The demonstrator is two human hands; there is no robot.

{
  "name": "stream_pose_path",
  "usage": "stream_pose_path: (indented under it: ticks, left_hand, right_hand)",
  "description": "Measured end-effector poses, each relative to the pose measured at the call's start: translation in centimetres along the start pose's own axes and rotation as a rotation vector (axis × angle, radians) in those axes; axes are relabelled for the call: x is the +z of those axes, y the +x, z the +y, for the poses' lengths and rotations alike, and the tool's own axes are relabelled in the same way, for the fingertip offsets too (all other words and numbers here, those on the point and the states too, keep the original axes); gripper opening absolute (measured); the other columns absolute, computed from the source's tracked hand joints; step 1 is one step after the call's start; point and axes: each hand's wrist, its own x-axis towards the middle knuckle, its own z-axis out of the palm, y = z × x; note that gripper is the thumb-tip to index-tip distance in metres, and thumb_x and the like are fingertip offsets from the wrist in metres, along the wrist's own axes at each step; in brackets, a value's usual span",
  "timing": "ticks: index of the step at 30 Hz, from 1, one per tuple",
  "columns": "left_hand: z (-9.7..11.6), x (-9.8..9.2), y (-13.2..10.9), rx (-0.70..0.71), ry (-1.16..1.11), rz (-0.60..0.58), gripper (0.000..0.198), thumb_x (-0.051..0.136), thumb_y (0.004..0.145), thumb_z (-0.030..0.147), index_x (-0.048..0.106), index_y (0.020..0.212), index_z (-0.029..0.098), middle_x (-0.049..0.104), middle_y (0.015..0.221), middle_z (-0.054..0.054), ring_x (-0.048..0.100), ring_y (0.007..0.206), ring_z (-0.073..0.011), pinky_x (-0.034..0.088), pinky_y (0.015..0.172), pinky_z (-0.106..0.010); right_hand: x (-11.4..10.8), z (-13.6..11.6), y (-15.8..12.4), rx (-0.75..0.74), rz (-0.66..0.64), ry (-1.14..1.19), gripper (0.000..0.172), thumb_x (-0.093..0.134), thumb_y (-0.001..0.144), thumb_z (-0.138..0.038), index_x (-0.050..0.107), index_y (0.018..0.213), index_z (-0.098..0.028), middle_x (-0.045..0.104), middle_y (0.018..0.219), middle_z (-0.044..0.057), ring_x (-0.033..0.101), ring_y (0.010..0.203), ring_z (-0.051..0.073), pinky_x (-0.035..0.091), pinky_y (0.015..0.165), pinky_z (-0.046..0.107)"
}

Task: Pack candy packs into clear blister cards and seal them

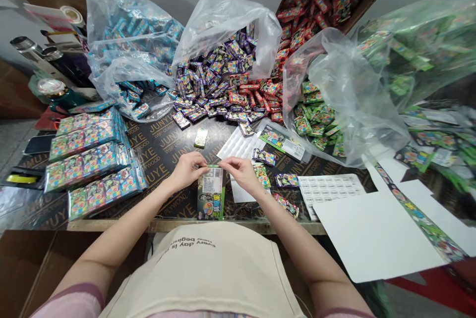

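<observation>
Nearest us, the wooden front edge (111, 226) of the worktop (158, 147) runs crosswise, with the near end of the printed pack (210, 199) just beside it. We have the pack between our forearms, its long axis pointing from our body straight away from us; whether it lies flat or is partly lifted, we cannot tell. From our hands it lies towards us, since we hold it at the far end: our left hand (189, 167) is pinched on the far left corner, our right hand (240, 172) on the far right one, so neither is nearer.

To our right, room is tight: purple packets (287, 180) and a white sticker sheet (332, 189) lie close to that forearm. To our left, we have bare worktop as far as the stacked packs (98, 159). Just beyond our left hand sits one small box (201, 137), with some open surface round it. Farther off, the purple heap (208, 78) and the green packets (320, 117) close the far side.
</observation>
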Motion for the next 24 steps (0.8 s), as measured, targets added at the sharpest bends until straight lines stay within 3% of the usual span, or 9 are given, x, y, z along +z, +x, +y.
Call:
stream_pose_path:
  ticks: [2,4,8,13,19,24]
  left_hand:
    - [-0.3,0.1,0.0,0.025,0.018,-0.054,0.007,0.066,0.077,0.018,0.072,0.074,0.018,0.064,0.072,-0.004,0.059,0.070,-0.0155,0.043,0.068,-0.027]
    - [-0.5,0.2,-0.1,0.034,0.034,-0.076,0.012,0.062,0.079,0.015,0.074,0.082,0.020,0.061,0.073,-0.004,0.057,0.072,-0.0157,0.043,0.068,-0.027]
    - [-0.6,0.2,0.0,0.037,0.021,-0.088,0.015,0.061,0.079,0.012,0.074,0.082,0.019,0.059,0.074,-0.003,0.056,0.073,-0.0157,0.042,0.069,-0.027]
    - [-0.4,0.1,0.0,0.031,0.039,-0.092,0.015,0.060,0.080,0.011,0.074,0.083,0.018,0.057,0.074,-0.003,0.056,0.072,-0.0151,0.042,0.069,-0.027]
    - [-0.4,0.4,-0.3,0.005,0.020,-0.062,0.016,0.060,0.080,0.012,0.074,0.084,0.018,0.057,0.074,-0.003,0.056,0.073,-0.0153,0.043,0.070,-0.028]
    - [-0.7,0.6,-0.4,-0.011,-0.008,-0.048,0.016,0.059,0.080,0.012,0.074,0.084,0.018,0.058,0.075,-0.003,0.056,0.074,-0.0158,0.044,0.071,-0.029]
  right_hand:
    - [-1.0,0.3,-0.3,-0.037,-0.048,0.018,0.034,0.059,0.081,-0.051,0.074,0.077,-0.021,0.071,0.084,0.005,0.064,0.087,0.020,0.048,0.083,0.035]
    - [-2.5,1.2,-0.2,-0.051,-0.002,-0.019,0.038,0.051,0.086,-0.053,0.074,0.089,-0.023,0.069,0.096,0.006,0.062,0.095,0.021,0.047,0.086,0.036]
    - [-5.5,4.1,0.6,-0.066,0.209,-0.494,0.020,0.063,0.080,-0.036,0.072,0.092,-0.022,0.061,0.095,0.008,0.056,0.093,0.023,0.043,0.087,0.038]
    - [-5.5,6.6,1.1,-0.045,0.061,-0.857,0.011,0.060,0.083,-0.024,0.070,0.086,-0.019,0.058,0.087,0.008,0.053,0.092,0.023,0.038,0.086,0.035]
    - [-4.4,6.6,1.4,-0.042,-0.041,-1.030,0.009,0.066,0.080,-0.025,0.063,0.076,-0.018,0.060,0.084,0.007,0.051,0.087,0.021,0.035,0.078,0.031]
    - [-4.6,6.3,1.7,-0.064,-0.130,-1.071,0.007,0.068,0.079,-0.021,0.063,0.083,-0.018,0.065,0.084,0.006,0.051,0.085,0.021,0.031,0.075,0.031]
